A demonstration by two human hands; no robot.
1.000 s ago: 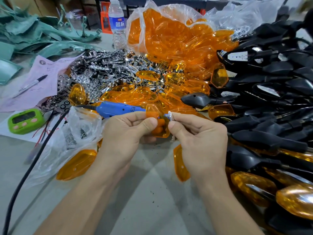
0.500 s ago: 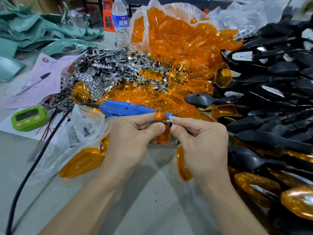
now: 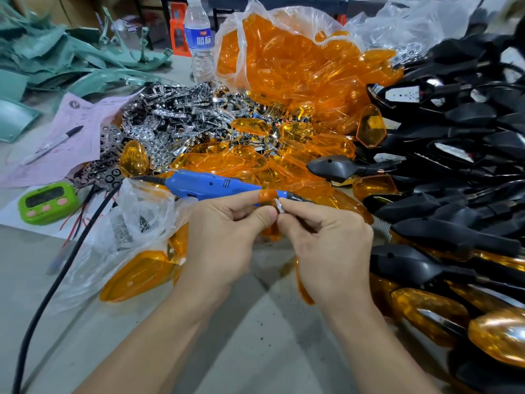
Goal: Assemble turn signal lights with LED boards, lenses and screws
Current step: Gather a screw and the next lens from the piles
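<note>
While left hand (image 3: pixel 227 237) and right hand (image 3: pixel 326 245) pinch small parts (image 3: pixel 279 208), lenses (image 3: pixel 298 69) fill a bag (image 3: pixel 335 22).

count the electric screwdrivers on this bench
1: the blue electric screwdriver lies across the amber lenses at centre, its black cord trailing to the lower left. Others may be buried under the piles.

Open only along the near surface (image 3: pixel 255 351), low and central. Walled off at right by stacked black housings (image 3: pixel 454 231). Blocked ahead by loose lenses (image 3: pixel 255 163) and a driver (image 3: pixel 204 184) lying crosswise over them. Cramped at left by a screw bag (image 3: pixel 136 223), with a cable (image 3: pixel 56 282) trailing diagonally to the near edge.
</note>
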